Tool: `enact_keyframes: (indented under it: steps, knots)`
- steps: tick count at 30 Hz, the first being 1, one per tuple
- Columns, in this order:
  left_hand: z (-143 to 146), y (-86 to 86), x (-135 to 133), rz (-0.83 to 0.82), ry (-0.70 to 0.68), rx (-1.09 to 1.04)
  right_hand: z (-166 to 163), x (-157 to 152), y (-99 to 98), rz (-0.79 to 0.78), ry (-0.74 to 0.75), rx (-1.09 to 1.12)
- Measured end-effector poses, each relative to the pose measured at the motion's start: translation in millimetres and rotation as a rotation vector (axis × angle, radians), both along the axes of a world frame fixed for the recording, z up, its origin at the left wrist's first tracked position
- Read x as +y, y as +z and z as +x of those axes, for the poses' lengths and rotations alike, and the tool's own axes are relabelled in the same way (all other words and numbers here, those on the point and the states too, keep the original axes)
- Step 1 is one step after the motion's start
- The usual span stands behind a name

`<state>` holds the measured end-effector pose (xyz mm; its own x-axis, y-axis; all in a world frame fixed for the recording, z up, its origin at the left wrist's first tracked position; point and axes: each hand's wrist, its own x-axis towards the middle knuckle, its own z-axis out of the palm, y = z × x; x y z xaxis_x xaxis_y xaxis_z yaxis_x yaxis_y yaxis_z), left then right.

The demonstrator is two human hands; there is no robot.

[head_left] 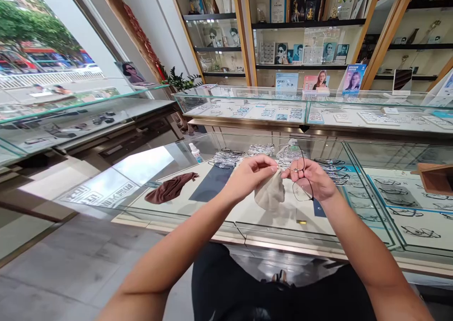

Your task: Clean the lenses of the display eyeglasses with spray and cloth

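Over a glass display counter, my left hand pinches a beige cleaning cloth, which hangs down between my two hands. My right hand is closed on a pair of thin black-framed glasses, held by the frame with one lens hanging below the fingers. The cloth's top meets the glasses where the fingertips of both hands come together.
A brown cloth and a small spray bottle lie on the counter to the left. Rows of glasses fill the case beneath and the glass counters behind. A wooden stand is at right. Shelves with pictures line the back wall.
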<state>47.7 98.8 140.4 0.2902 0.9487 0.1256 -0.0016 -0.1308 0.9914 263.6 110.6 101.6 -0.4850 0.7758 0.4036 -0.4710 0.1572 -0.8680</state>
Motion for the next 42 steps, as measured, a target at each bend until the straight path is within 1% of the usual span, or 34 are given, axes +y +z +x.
enact_keyframes:
  steps: [3, 8, 17, 22, 27, 31, 33, 38, 42]
  knots:
    - [4, -7.6, 4, -0.012, 0.002, 0.021, -1, -2, 2.7, 0.025, 0.008, -0.021]
    - [9, -16.5, 8, 0.021, 0.007, 0.047, -4, -4, 2.8, 0.063, -0.043, -0.105]
    - [15, -20.2, 4, -0.006, 0.104, 0.083, -7, -5, 2.3, 0.174, -0.086, -0.170]
    - [15, -20.6, 3, -0.004, 0.137, 0.084, -8, -5, 0.7, 0.183, -0.164, -0.200]
    - [10, -23.5, 2, 0.003, 0.053, 0.094, -7, -4, -0.2, 0.157, -0.205, -0.191]
    - [10, -27.0, 1, -0.026, 0.042, 0.009, -6, -5, 0.1, 0.172, -0.126, -0.183]
    - [12, -27.9, 1, -0.045, 0.035, -0.025, -7, -7, 0.7, 0.189, -0.110, -0.191]
    - [12, -27.3, 0, -0.077, -0.002, -0.008, -6, -8, 2.5, 0.192, -0.151, -0.231]
    - [6, -26.1, -3, -0.086, -0.077, -0.008, -2, -7, 0.9, 0.155, -0.164, -0.203]
